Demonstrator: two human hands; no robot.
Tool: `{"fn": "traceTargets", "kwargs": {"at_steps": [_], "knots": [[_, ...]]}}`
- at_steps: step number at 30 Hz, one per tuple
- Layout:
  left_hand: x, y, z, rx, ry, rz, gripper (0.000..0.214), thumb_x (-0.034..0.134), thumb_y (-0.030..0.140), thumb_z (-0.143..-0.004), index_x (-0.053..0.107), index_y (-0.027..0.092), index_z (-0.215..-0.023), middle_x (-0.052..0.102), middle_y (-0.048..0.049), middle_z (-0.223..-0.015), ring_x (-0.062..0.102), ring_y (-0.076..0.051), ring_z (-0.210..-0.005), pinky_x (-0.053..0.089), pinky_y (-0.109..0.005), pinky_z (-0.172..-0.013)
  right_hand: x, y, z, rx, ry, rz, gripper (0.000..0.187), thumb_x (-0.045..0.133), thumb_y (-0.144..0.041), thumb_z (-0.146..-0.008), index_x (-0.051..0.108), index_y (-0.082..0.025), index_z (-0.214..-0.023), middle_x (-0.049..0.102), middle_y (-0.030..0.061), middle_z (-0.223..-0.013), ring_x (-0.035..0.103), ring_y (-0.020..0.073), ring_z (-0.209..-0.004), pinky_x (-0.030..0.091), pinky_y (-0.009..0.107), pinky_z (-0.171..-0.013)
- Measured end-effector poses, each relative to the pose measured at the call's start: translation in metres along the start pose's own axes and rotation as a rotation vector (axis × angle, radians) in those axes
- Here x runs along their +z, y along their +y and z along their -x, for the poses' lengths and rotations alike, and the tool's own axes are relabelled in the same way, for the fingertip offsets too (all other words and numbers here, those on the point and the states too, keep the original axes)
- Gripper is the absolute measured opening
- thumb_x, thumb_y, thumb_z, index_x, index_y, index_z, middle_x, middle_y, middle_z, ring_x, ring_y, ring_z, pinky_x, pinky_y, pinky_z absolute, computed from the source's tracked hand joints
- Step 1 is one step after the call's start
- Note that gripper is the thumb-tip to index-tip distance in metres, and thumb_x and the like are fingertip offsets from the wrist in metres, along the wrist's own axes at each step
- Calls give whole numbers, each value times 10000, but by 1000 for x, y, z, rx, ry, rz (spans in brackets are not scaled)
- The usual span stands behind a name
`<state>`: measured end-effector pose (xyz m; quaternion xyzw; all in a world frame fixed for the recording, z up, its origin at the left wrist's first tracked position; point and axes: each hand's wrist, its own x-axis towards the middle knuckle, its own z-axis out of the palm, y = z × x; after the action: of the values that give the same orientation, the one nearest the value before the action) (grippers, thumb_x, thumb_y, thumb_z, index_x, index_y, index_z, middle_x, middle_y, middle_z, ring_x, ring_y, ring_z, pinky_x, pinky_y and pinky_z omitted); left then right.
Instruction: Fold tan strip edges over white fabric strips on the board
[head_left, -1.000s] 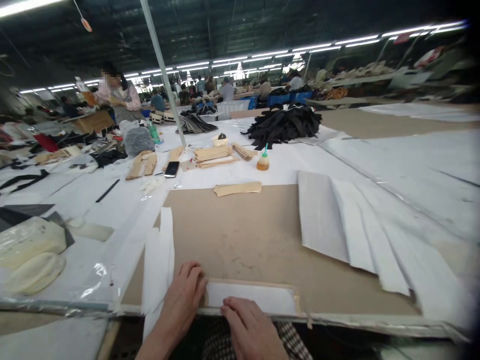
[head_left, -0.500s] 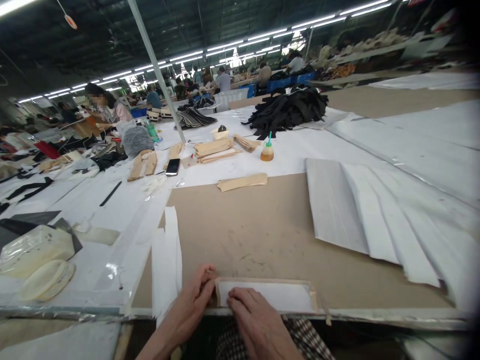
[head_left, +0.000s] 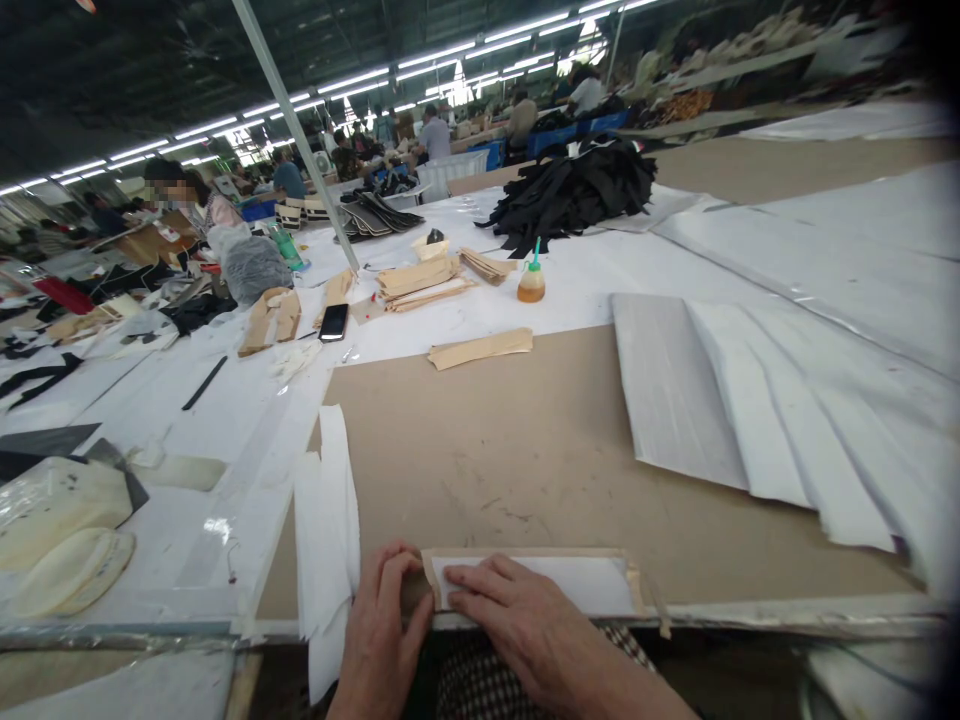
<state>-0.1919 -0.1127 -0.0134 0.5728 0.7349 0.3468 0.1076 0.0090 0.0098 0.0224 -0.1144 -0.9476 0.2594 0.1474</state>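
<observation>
At near centre, the left hand (head_left: 386, 608) curled, thumb and fingers apart, by the left end of a flat, white-centred, tan-bordered strip (head_left: 592, 582); the right hand (head_left: 521, 612) lay spread across it. Uneven pressure risked skewing it.

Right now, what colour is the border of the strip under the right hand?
Tan border, best in head view.
</observation>
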Motion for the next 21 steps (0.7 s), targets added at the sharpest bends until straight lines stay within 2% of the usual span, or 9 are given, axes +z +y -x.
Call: {"fn": "traceTargets", "kwargs": {"at_steps": [1,3,6,10,17,21], "knots": [[0,1,3,26,-6,-6,92,582,208,-924,636,220,-998,624,-98,-1144,610,-252,-1096,545,-417,-930,-1,0,-1,-3,-7,8,499,473,-12,-868,615,-231,-1293,615,13,-1396,587,178,-1077,499,306,-1004],[-1,5,7,64,-21,-13,136,538,256,-983,663,227,-937,634,-88,-1086,612,-240,-1052,545,-399,-911,-2,0,-3,-6,-11,10,516,492,-19,-859,602,-237,-1313,614,7,-1399,582,176,-1058,501,300,-987],[0,8,12,87,1,-27,203,515,307,-1011,699,239,-962,642,-83,-1071,612,-234,-1044,550,-383,-901,-3,-1,-6,-13,-21,3,469,497,-33,-876,613,-232,-1285,638,9,-1360,580,174,-1015,503,292,-958],[2,5,18,73,57,-86,222,533,361,-1007,732,263,-1022,627,-94,-1161,600,-244,-1095,554,-394,-920,-7,-2,-9,-12,-52,26,399,473,-25,-892,643,-229,-1190,650,-4,-1334,579,190,-976,507,308,-921],[6,-6,26,131,74,-131,223,543,299,-1004,729,302,-1127,610,-87,-1219,586,-237,-1145,556,-380,-942,-9,-2,-9,-8,-67,13,411,475,-28,-890,636,-228,-1211,637,-6,-1357,573,193,-979,503,313,-911],[4,-12,25,253,71,-205,272,565,217,-984,697,307,-1204,610,-84,-1235,599,-222,-1141,564,-342,-930,-8,-2,-9,1,-93,-4,415,462,-25,-901,626,-225,-1226,628,-16,-1366,562,202,-975,498,323,-917]]}}
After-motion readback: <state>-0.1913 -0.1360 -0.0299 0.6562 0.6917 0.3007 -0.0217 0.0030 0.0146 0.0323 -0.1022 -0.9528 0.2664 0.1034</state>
